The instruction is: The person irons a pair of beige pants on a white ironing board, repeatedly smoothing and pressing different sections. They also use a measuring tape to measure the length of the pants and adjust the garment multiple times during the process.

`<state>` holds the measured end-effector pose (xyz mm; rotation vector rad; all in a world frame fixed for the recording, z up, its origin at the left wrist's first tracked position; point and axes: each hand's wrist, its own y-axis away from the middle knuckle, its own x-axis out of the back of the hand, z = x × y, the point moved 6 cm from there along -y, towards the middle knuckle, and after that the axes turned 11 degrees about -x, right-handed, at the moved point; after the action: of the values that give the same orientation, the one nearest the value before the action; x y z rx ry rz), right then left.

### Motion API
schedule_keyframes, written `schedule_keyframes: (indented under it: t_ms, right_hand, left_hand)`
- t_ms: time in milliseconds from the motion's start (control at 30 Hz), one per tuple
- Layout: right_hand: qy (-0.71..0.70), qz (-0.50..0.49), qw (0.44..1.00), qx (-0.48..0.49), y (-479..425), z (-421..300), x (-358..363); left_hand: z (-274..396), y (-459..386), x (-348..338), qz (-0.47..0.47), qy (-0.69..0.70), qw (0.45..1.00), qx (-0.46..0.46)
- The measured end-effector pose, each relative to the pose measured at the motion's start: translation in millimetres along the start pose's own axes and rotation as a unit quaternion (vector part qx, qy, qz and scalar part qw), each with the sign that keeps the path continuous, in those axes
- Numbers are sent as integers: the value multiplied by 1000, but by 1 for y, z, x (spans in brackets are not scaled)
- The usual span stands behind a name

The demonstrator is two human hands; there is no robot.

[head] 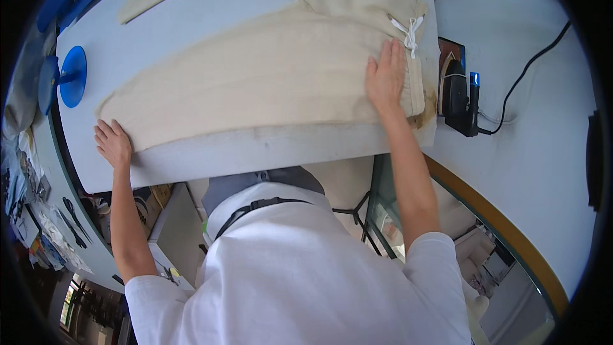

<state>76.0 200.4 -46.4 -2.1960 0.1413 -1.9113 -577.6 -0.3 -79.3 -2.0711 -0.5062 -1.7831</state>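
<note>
A pair of cream fabric trousers (249, 72) lies spread over a white padded ironing table (239, 153). One leg runs left to right before me; the other folds away toward the far edge. Flat on the leg's left end, at the hem, rests my left hand (113, 143), its fingers slightly apart. My right hand (387, 76) presses flat near the elastic waistband (415, 88). Just beyond its fingertips a white drawstring (411, 33) is tied in a bow. Neither hand grips the cloth.
An electric iron (457, 98) stands on a rest right of the padded table, its black cord (515, 81) trailing right. A blue disc-shaped object (73, 76) is at the left edge. Scissors (74, 220) and cloth pieces lie on the lower left surface.
</note>
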Motion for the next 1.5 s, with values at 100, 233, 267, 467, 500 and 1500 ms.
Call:
schedule_keyframes:
  t_ms: [100,233,267,467,500,1500]
  right_hand:
    - [-155,-51,985,46,34,-76,12]
    - [-135,-95,985,60,66,-117,34]
    - [-122,-93,987,43,72,-91,34]
    - [20,-94,991,-94,105,127,98]
    - [30,-9,996,-78,97,158,120]
    - [-69,-370,900,220,-18,-233,91]
  left_hand:
    - [102,1,11,27,112,977,-179]
    - [328,84,100,-19,172,901,-399]
    - [318,82,95,-1,152,919,-364]
    - [145,51,41,2,52,991,-126]
    - [148,50,48,-9,52,992,-110]
    - [243,107,89,43,167,968,-183]
